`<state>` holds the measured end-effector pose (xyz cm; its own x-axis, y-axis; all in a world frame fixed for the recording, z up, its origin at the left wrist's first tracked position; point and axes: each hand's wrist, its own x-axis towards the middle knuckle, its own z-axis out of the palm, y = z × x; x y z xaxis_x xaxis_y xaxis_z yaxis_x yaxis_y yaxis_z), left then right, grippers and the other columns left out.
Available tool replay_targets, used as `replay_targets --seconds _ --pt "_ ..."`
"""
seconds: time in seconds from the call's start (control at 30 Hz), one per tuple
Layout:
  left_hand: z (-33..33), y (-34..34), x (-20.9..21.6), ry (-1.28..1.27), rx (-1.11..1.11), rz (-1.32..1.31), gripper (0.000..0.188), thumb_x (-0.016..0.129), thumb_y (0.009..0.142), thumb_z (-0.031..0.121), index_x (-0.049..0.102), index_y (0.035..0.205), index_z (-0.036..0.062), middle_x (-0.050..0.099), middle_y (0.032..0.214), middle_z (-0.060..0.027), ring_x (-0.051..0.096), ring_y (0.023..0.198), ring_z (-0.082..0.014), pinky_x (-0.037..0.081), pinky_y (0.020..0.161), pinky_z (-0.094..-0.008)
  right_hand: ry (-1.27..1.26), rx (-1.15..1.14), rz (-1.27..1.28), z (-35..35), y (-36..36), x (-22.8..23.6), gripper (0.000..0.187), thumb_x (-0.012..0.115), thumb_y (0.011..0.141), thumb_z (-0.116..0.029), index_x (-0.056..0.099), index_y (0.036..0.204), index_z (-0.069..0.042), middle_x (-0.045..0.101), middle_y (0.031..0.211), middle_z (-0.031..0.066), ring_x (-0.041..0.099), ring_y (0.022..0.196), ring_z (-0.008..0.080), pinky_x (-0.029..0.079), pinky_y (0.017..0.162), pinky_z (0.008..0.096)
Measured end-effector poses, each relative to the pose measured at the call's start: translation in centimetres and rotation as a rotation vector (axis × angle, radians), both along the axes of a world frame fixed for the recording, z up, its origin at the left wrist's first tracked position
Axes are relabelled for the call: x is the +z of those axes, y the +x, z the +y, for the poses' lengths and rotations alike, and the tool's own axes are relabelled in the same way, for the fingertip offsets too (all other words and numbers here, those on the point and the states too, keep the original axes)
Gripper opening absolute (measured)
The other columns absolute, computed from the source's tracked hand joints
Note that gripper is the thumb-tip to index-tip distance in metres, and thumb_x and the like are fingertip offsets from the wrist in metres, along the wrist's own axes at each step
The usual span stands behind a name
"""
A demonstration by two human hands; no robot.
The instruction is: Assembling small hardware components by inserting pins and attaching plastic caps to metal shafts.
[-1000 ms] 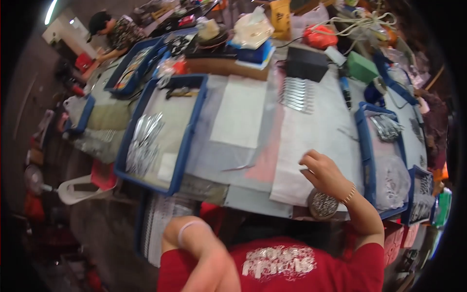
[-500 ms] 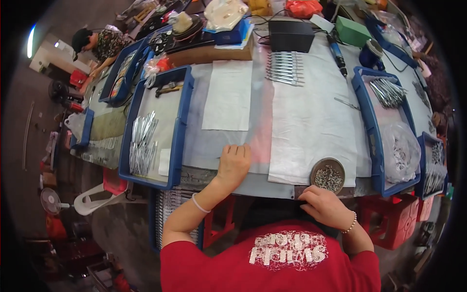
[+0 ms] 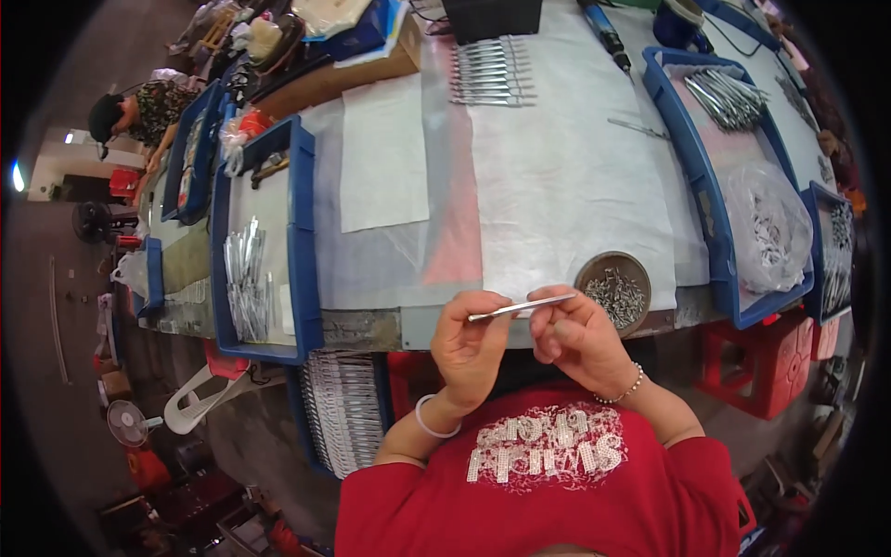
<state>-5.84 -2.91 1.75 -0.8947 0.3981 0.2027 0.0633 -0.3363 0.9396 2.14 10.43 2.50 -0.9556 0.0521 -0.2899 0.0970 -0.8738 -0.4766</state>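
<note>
In front of my chest, over the table's near edge, both hands meet at a slim silver metal rod (image 3: pixel 518 307). My left hand (image 3: pixel 470 345) pinches it between thumb and fingertips, its left end poking out past them. At the other end, my right hand (image 3: pixel 583 342) is closed with fingertips on the rod; its remaining fingers curl in. Just beyond my right hand stands a round bowl (image 3: pixel 585 275) of small metal parts (image 3: pixel 615 295). Far off on the white cloth, several silver rod-shaped pieces (image 3: pixel 492 71) lie in a row.
At left, a blue tray (image 3: pixel 302 204) holds slim metal rods (image 3: pixel 245 278). Another blue tray (image 3: pixel 698 181) at right carries metal pieces (image 3: pixel 726 100) and a filled plastic bag (image 3: pixel 768 227). Tweezers (image 3: pixel 639 128) and a blue power screwdriver (image 3: pixel 605 35) rest on the cloth (image 3: pixel 566 186). A person (image 3: pixel 139 116) works far left.
My left hand has come back from the tabletop and my right hand has risen from the table edge. They now meet at a metal rod, and the view has shifted.
</note>
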Motion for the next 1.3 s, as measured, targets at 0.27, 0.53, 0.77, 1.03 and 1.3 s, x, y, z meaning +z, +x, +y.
replay_targets --seconds 0.27,0.53,0.77,1.03,1.3 --pt "-1.2 1.6 -1.6 -0.330 -0.349 0.149 0.024 0.058 0.079 -0.012 0.050 0.100 -0.0025 0.058 0.100 -0.0159 0.060 0.090 -0.0171 0.050 0.078 -0.0256 0.510 -0.001 -0.116 2.4 0.7 -0.3 0.013 0.053 0.090 -0.009 0.059 0.096 0.001 0.058 0.073 0.0022 0.051 0.062 0.0046 0.040 0.055 0.0175" --pt "-1.0 0.6 1.3 -0.393 -0.619 -0.570 0.014 0.057 0.088 0.004 0.052 0.099 -0.0032 0.066 0.083 -0.0080 0.061 0.074 -0.0089 0.049 0.065 -0.0203 0.621 0.133 -0.225 2.6 0.1 0.6 0.015 0.057 0.089 -0.011 0.062 0.092 0.003 0.060 0.071 0.0013 0.052 0.060 0.0037 0.039 0.052 0.0161" --pt "-1.1 0.3 0.8 -0.242 -0.766 -0.819 0.010 0.055 0.090 0.006 0.049 0.095 -0.0013 0.063 0.078 -0.0078 0.059 0.070 -0.0082 0.045 0.063 -0.0194 0.470 0.179 -0.294 2.1 -0.5 0.2 0.013 0.056 0.087 -0.010 0.062 0.087 0.001 0.057 0.064 0.0009 0.043 0.049 0.0027 0.031 0.043 0.0159" --pt "-1.1 0.2 -0.2 -0.189 -0.792 -0.850 0.009 0.051 0.092 0.007 0.048 0.094 -0.0013 0.063 0.080 -0.0089 0.059 0.073 -0.0098 0.046 0.067 -0.0207 0.464 0.237 -0.339 2.3 -0.8 -0.4 0.016 0.057 0.089 -0.014 0.063 0.088 0.001 0.057 0.066 -0.0006 0.045 0.051 0.0024 0.034 0.046 0.0158" --pt "-0.7 -0.2 -0.8 -0.180 -0.810 -0.894 0.009 0.050 0.093 0.007 0.048 0.096 -0.0013 0.063 0.081 -0.0096 0.059 0.073 -0.0100 0.046 0.068 -0.0211 0.490 0.231 -0.382 2.5 -1.5 -0.4 0.012 0.057 0.087 -0.011 0.063 0.086 0.000 0.057 0.065 -0.0008 0.044 0.051 0.0017 0.032 0.045 0.0155"
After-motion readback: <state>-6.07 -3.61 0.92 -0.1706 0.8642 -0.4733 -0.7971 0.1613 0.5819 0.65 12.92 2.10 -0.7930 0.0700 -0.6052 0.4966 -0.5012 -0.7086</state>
